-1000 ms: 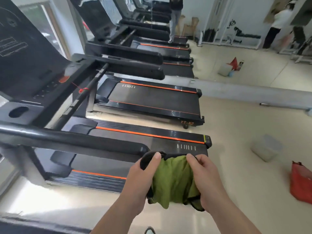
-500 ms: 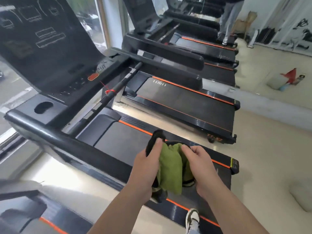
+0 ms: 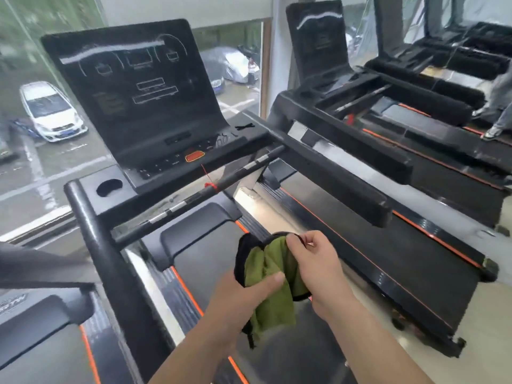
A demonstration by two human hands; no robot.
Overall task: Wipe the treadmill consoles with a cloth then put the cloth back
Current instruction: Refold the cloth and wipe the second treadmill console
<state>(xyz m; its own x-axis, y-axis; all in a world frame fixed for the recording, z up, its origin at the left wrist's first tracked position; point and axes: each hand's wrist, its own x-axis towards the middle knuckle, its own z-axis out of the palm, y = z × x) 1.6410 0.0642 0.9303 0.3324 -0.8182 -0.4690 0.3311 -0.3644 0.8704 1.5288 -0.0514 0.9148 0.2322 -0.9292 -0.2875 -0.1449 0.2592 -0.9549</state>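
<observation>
At the left edge a window (image 3: 33, 167) looks down on a wet car park with a white car (image 3: 51, 112). Before it stands the nearest treadmill. Its left handrail (image 3: 102, 245) runs from the console corner toward the person and its right handrail (image 3: 332, 173) runs along the other side. Between the two rails there is open room above the belt (image 3: 199, 261). A thin crossbar (image 3: 227, 181) joins the rails just below the console. Further right only a narrow gap separates this machine from the next treadmill (image 3: 318, 51). Beyond that, the legs of another person (image 3: 500, 112) are on a third one.

The console (image 3: 138, 92) is a tall dark panel, tilted back, with pale outlines on it. At its lower edge sits an orange button (image 3: 194, 156), and a red cord (image 3: 205, 174) goes from it down to the crossbar. A cup hole (image 3: 109, 187) is at the left corner of the tray. The belts are dark with orange stripes along their edges. Pale floor (image 3: 493, 328) shows at the lower right.

The cloth (image 3: 270, 300), green with a black border, is held in the air above the belt, near its right edge. The left hand (image 3: 238, 300) grips its left side, with the thumb lying across the green. The right hand (image 3: 318, 264) pinches the black border at the top, with the fingers curled.
</observation>
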